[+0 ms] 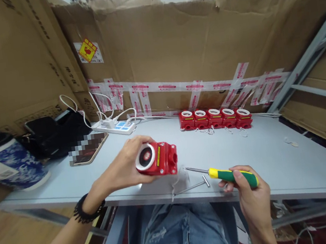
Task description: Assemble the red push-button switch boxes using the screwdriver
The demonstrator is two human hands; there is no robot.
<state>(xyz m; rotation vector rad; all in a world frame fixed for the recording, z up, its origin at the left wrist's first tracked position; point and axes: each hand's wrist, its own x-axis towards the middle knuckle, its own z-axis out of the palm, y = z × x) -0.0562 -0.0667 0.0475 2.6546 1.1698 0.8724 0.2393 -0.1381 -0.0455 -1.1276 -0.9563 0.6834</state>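
Left hand (pixel 126 164) grips a red box unit (pixel 156 159) with a white round face, held up just above the table's (pixel 273 152) near edge, face tilted toward the camera. Right hand (pixel 250 194) closes around the green-and-yellow handle of a screwdriver (pixel 225 173), shaft pointing left toward the unit, tip not touching it; a T-shaped metal key (pixel 194 185) lies at the near edge between the hands. Five more red units (pixel 215 117) sit in a row along the far edge, with a power strip (pixel 114 127), phone (pixel 89 149) and black bag (pixel 54 135) toward the far left corner.
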